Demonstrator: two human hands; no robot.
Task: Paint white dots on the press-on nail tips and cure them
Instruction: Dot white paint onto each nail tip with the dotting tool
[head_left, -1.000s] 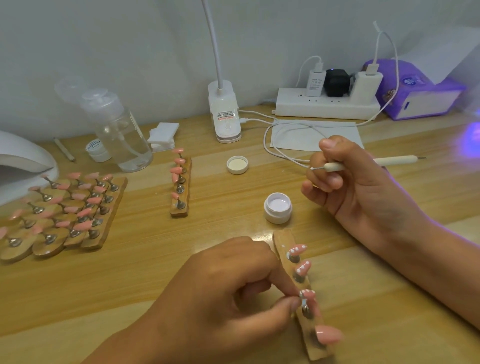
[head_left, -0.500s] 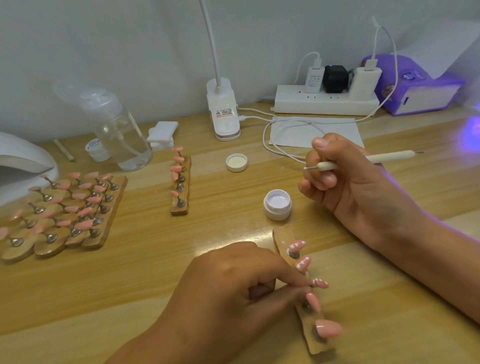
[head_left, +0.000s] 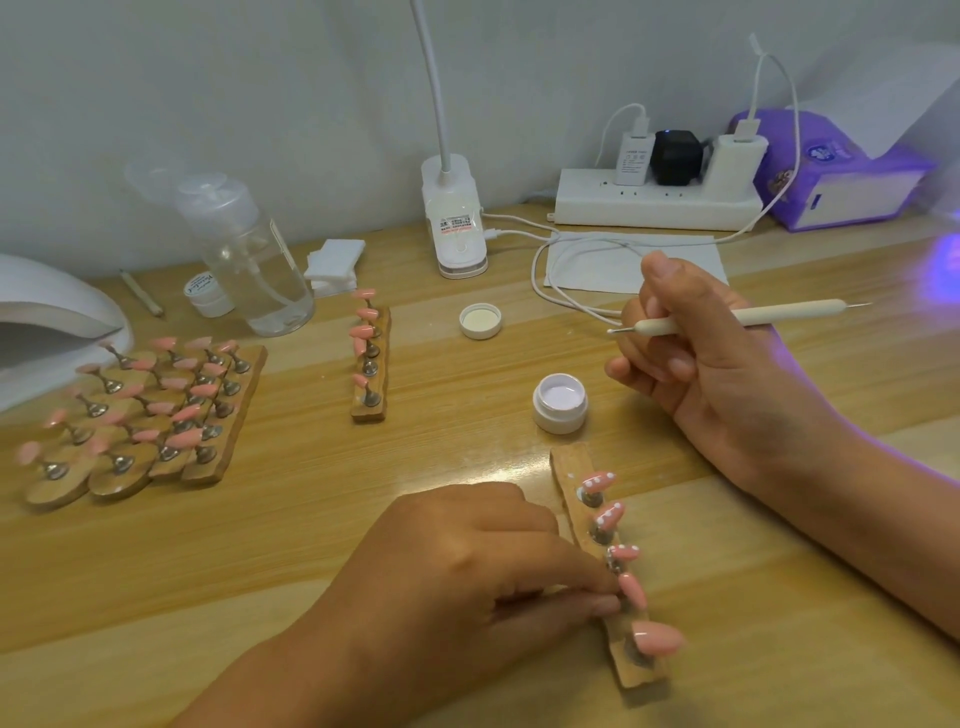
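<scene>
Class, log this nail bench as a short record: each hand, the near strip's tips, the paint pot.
left hand: pinches strip beside its fourth tip
right hand: holds dotting tool, clear of the tips
dotted tips: three, at the strip's far end
plain tips: two, at its near end
paint pot: open; lid lies apart, behind it

Your left hand (head_left: 467, 582) hides part of the near strip (head_left: 571, 462). The lamp (head_left: 47, 306) is cut off at left. The jar label (head_left: 200, 286) is too small to read.
</scene>
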